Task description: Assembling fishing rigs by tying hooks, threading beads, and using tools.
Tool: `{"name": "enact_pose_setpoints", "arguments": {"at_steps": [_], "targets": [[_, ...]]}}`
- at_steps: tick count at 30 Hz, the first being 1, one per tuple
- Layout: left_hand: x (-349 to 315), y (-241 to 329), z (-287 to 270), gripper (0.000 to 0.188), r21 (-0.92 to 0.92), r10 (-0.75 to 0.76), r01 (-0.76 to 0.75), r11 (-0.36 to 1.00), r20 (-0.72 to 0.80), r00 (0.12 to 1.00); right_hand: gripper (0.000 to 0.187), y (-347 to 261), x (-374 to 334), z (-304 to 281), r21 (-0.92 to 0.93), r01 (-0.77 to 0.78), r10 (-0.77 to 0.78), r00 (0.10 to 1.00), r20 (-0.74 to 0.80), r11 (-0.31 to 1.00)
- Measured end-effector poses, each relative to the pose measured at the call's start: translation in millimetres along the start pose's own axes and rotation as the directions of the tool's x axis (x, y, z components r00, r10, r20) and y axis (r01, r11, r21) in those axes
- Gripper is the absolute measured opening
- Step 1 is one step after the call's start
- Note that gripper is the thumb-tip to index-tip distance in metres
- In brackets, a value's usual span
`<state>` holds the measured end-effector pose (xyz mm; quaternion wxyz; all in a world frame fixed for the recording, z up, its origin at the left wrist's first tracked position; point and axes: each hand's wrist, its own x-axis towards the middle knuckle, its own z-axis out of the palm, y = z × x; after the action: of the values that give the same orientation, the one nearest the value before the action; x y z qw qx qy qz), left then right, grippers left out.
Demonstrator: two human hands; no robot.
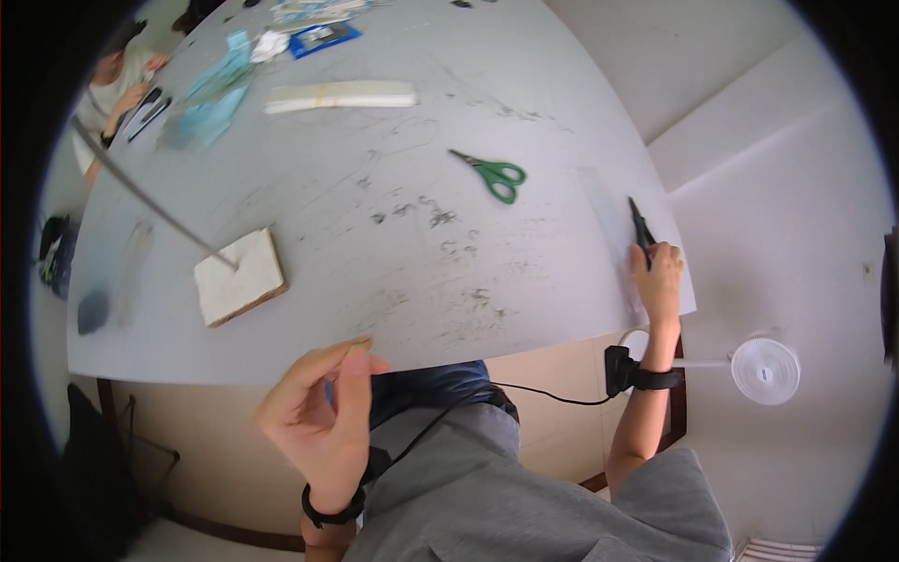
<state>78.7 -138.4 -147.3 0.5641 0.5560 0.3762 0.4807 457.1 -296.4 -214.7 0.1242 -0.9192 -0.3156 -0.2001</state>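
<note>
My left hand is just off the table's front edge, with thumb and forefinger pinched together. Whatever is between those fingertips, if anything, is too small to make out. At the table's right edge my right hand has its fingers closed on a slim black hand tool with a narrow pointed end; its exact kind is unclear. Green-handled scissors lie further in, left of that hand, their blades pointing away to the left.
A white-topped square block with a metal rod rising from it stands on the left. Farther back lie a banded bundle of white strips, light-blue plastic and a blue packet. Another person sits at the far left.
</note>
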Motion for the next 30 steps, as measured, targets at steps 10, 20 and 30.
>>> {"name": "enact_pose_setpoints", "arguments": {"at_steps": [10, 20, 30], "targets": [[7.6, -17.7, -10.5, 0.012, -0.056, 0.152, -0.151, 0.987, 0.007, 0.988, 0.027, 12.3, 23.0, -1.3, -0.076, 0.094, -0.074, 0.970, 0.233, 0.993], [4.9, -16.5, -9.6, 0.010, 0.050, 0.267, -0.265, 0.963, -0.031, 0.963, 0.019, -98.5, -16.9, -73.6, 0.378, 0.408, -0.442, 0.897, 0.003, 0.831], [1.9, -13.8, -7.1, 0.009, 0.066, 0.257, -0.254, 0.965, -0.047, 0.965, 0.027, -192.7, -50.8, -112.9, 0.516, 0.769, -0.876, 0.477, -0.069, 0.378]]}}
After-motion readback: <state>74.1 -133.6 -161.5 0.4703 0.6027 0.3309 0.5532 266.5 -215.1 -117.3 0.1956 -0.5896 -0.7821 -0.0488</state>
